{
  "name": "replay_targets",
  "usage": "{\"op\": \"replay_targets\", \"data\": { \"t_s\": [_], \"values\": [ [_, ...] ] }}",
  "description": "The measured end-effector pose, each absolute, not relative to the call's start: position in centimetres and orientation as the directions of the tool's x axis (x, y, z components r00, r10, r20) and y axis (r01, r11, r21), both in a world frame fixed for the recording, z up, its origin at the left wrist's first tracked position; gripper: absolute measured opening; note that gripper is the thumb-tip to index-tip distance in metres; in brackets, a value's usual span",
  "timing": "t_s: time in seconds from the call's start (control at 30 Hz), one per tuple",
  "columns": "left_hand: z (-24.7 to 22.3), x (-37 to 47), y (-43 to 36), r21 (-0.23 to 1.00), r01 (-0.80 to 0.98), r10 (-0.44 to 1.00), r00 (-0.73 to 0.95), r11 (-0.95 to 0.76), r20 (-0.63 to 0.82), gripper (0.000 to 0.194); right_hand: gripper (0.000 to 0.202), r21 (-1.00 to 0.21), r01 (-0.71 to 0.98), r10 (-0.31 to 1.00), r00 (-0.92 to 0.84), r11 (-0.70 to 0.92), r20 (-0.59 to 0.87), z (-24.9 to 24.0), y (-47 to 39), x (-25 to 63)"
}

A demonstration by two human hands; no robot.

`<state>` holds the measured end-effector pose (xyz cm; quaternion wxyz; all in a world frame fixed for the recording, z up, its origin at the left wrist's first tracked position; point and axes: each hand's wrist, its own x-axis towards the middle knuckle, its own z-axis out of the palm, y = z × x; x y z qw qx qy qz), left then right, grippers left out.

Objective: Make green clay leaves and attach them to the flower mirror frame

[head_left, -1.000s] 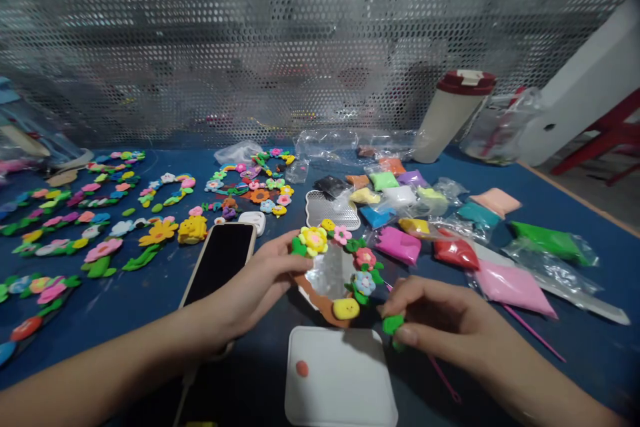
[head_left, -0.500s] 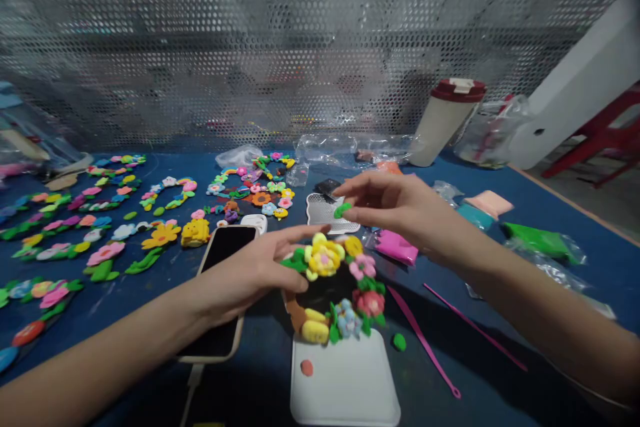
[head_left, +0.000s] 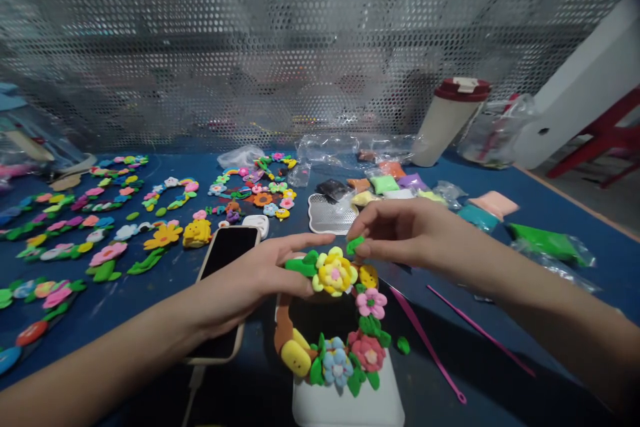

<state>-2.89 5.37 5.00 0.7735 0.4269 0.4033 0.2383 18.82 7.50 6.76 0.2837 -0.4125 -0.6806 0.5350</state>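
Flower-trimmed mirror [head_left: 284,328] is gripped in left hand [head_left: 260,273], above table [head_left: 120,292], short of far edge; green clay leaf [head_left: 355,245], just lowered, is pinched in right hand [head_left: 415,230], thus brought beside yellow flower [head_left: 334,272].

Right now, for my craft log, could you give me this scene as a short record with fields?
Left hand: holds clay-flower frame at its upper left
Right hand: pinches green clay piece near frame's top; contact unclear
Frame flowers: yellow, pink, red, blue
Below frame: white board, partly covered
Right of frame: loose green leaf, flat pink tool, thin pink rod
Left of frame: smartphone, partly hidden by left arm
Back right: red-lidded tumbler
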Motion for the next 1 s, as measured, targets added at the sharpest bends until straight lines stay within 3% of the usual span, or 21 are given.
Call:
{"op": "replay_targets", "data": {
  "t_s": [0.47,1.0],
  "values": [
    [5.15,-2.86,5.41,0.848,-0.019,0.705,0.567,0.529,-0.426,0.063,0.005,-0.898,0.392,0.824,-0.563,0.202,-0.060,6.45,7.62,19.19],
    [4.43,-2.79,5.36,0.865,0.003,0.722,0.548,0.502,-0.421,0.068,0.012,-0.895,0.413,0.805,-0.581,0.167,-0.119,6.31,7.43,19.08]
  ]
}}
